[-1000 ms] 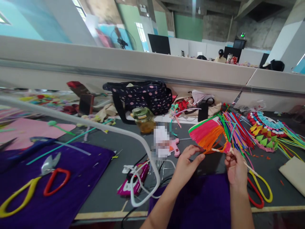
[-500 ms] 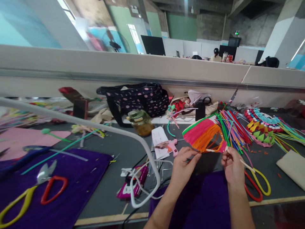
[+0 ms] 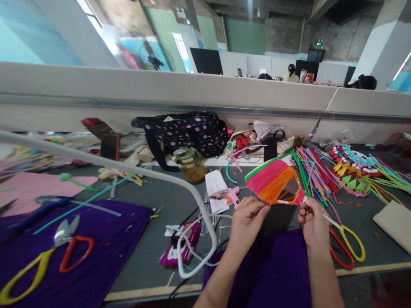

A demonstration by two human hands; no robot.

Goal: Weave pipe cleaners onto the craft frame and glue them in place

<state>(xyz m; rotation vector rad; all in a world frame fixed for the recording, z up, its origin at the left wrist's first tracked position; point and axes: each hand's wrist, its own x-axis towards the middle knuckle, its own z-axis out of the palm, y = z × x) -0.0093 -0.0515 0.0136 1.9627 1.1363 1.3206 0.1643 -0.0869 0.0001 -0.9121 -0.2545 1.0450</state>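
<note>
Just above purple cloth point(image 3: 272, 273), at near table point(image 3: 154, 256) edge: pink-and-orange fan-shaped fringe of pipe cleaners point(image 3: 272, 182), held up between both hands. Left hand point(image 3: 247, 222) pinched shut on fringe's lower left edge; right hand point(image 3: 313, 224) pinched shut on its pale cord at right corner. Step in hand, by judgement: fixing or wrapping fringe along cord. Next move calls for steady tension, small finger work. Right of fringe: loose coloured pipe cleaners point(image 3: 316, 173); below those, red-and-yellow-handled scissors point(image 3: 348, 250). Left of fringe: pink glue gun point(image 3: 233, 195).
</note>
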